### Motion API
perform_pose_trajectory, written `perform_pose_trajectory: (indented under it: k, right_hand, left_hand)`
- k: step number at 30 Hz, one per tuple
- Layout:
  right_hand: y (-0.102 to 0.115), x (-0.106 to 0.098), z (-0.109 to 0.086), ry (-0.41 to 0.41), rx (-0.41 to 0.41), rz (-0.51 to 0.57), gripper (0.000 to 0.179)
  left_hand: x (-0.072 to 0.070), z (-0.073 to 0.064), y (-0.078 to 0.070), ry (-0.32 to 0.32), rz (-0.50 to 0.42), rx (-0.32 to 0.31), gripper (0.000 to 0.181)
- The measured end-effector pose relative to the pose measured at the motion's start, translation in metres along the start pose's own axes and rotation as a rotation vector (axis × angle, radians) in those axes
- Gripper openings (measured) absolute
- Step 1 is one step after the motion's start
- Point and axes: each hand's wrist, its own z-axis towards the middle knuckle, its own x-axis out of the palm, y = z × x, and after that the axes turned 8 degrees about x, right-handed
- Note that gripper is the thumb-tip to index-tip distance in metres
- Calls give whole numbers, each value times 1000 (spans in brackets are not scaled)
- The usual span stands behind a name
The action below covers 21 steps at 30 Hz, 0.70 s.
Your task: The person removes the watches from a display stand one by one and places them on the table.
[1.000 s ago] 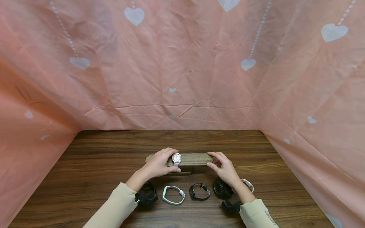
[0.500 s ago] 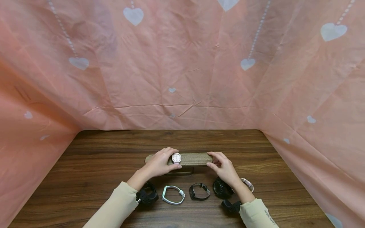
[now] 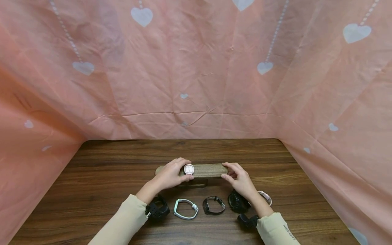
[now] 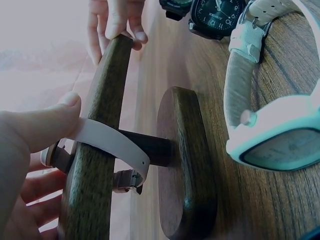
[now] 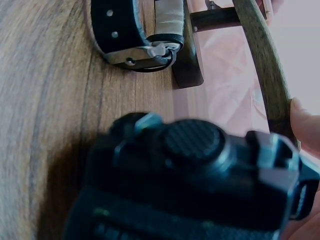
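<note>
My left hand (image 3: 171, 174) pinches a square-faced watch (image 3: 189, 169) with a pale pink strap between thumb and fingers. The strap loops around the bar (image 3: 208, 170) of a wooden T-shaped watch stand, left of its middle. In the left wrist view, the strap (image 4: 112, 142) passes over the bar, its buckle end hanging beneath, and a post joins the bar to the rounded base (image 4: 185, 165). My right hand (image 3: 240, 178) holds the bar's right end between thumb and fingers.
In front of the stand lie a mint-and-white watch (image 3: 185, 209), a black watch (image 3: 214, 206) and a bulky black watch (image 3: 237, 200). A pale-strapped watch (image 3: 265, 197) sits partly behind my right forearm. Pink cloth (image 3: 196, 85) surrounds the wooden table (image 3: 122, 153).
The left thumb has shifted slightly inward over the pink strap, whose lower part showed below the dial earlier and is now mostly covered. The right hand keeps its hold on the bar's end.
</note>
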Motion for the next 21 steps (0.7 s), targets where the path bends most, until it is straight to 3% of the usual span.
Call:
perform_pose_trajectory:
  k: [21]
  right_hand:
    - [-1,1,0,-17,-2,12,41]
  left_hand:
    - [-6,-2,2,22,-32,-17,47]
